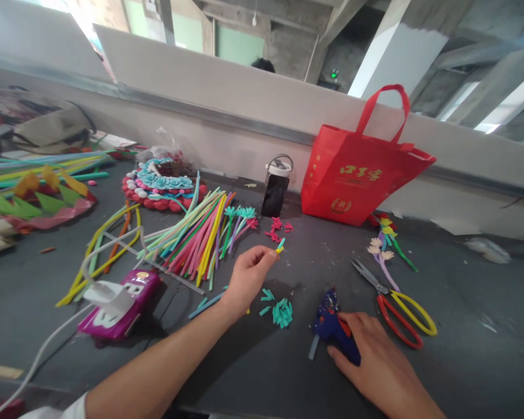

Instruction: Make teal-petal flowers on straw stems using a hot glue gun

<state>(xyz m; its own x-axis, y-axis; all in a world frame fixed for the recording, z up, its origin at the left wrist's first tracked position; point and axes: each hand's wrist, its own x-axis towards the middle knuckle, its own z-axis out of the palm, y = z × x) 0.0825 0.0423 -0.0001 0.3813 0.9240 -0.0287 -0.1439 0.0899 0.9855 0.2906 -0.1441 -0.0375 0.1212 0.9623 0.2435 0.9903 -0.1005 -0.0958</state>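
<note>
My left hand [248,278] is raised over the dark table [463,326], its fingertips pinched on a tiny yellow and teal piece [280,247]. My right hand [375,355] lies on a blue glue gun [332,326] on the table, fingers curled over its handle. A small pile of teal cut pieces [280,311] lies between the two hands. Red cut pieces [276,228] lie just beyond the left fingertips.
Scissors with red and yellow handles [397,308] lie right of the glue gun. A bundle of coloured foam sticks [198,235], a pink case [122,305] with a white cable, a dark bottle [276,189], a red tote bag [360,169] and small finished flowers [386,244] stand around.
</note>
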